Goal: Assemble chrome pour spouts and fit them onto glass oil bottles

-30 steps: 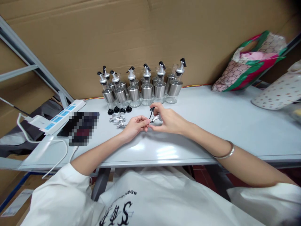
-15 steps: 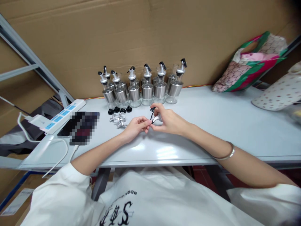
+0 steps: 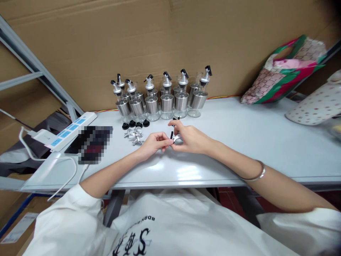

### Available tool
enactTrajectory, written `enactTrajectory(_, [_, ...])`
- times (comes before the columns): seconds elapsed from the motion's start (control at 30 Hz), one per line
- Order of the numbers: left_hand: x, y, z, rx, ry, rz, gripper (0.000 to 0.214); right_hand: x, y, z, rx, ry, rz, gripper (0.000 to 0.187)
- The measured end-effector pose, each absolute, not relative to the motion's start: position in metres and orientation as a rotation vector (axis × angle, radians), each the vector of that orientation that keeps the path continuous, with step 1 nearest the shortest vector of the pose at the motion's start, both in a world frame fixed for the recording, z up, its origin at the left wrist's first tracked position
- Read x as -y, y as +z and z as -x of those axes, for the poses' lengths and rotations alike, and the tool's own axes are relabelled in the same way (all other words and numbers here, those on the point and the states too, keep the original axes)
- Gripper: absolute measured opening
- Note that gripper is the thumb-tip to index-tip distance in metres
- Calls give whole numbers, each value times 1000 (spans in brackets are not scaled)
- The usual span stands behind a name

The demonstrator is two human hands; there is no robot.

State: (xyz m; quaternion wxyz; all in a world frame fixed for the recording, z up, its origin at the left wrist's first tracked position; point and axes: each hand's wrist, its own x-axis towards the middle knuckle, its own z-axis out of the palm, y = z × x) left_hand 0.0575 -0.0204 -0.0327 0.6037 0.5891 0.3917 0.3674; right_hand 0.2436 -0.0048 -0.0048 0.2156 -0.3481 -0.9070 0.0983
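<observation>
Both my hands meet over the middle of the grey table. My right hand is closed around a small silver pourer spout with a black lever. My left hand pinches at the same spout from the left, fingertips together. Behind them stands a row of several glass oil bottles with steel sleeves and pourer tops. Several loose black caps lie in front of the bottles, and a small heap of silver spouts lies left of my left hand.
A white power strip and a dark phone with a white cable lie at the table's left end. A patterned bag and a dotted cloth item sit at the right. Cardboard forms the wall behind.
My right hand has turned the spout slightly and its fingers have shifted on the black lever. My left hand stays pinched at the spout.
</observation>
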Motion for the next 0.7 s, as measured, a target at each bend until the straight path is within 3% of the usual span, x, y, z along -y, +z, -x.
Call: enactTrajectory(0.7, [25, -25, -58, -932, 825, -1438, 33, 5, -5, -245, 2549, 171, 921, 53])
